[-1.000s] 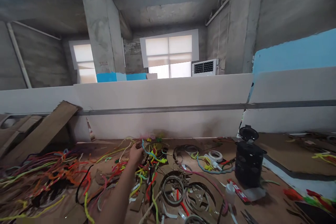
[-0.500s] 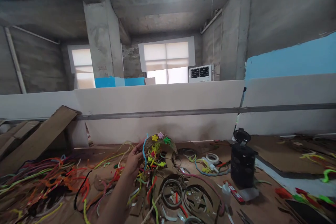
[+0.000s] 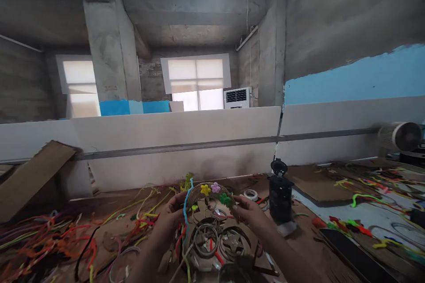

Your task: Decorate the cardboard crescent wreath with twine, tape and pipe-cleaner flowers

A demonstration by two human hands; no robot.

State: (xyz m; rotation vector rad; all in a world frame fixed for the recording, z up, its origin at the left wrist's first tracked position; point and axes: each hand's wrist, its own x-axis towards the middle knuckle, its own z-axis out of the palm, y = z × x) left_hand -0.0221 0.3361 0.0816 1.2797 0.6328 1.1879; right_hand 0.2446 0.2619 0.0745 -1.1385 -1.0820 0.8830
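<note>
Both hands hold a brown twined wreath [image 3: 198, 192] up over the worktable. Yellow, pink and green pipe-cleaner flowers [image 3: 215, 187] sit along its upper edge. My left hand [image 3: 174, 208] is closed on the wreath's left side, where a light blue pipe cleaner [image 3: 186, 212] hangs down. At the right side, by the green flower, my right hand [image 3: 246, 210] grips the rim with thumb and fingers. Below the wreath lie several metal-coloured rings [image 3: 205, 241] and cardboard scraps. The wreath's lower part is hard to separate from the clutter behind it.
Loose pipe cleaners [image 3: 43, 247] cover the left of the table. A black lidded container [image 3: 280, 196] stands right of my right hand, with a roll of white tape [image 3: 250, 195] nearby. Farther right are a cardboard sheet [image 3: 318, 183], a dark flat object [image 3: 355, 252] and a fan [image 3: 401, 136].
My right hand has come into view and taken hold of the wreath's right side. The camera has turned right, bringing the fan into view.
</note>
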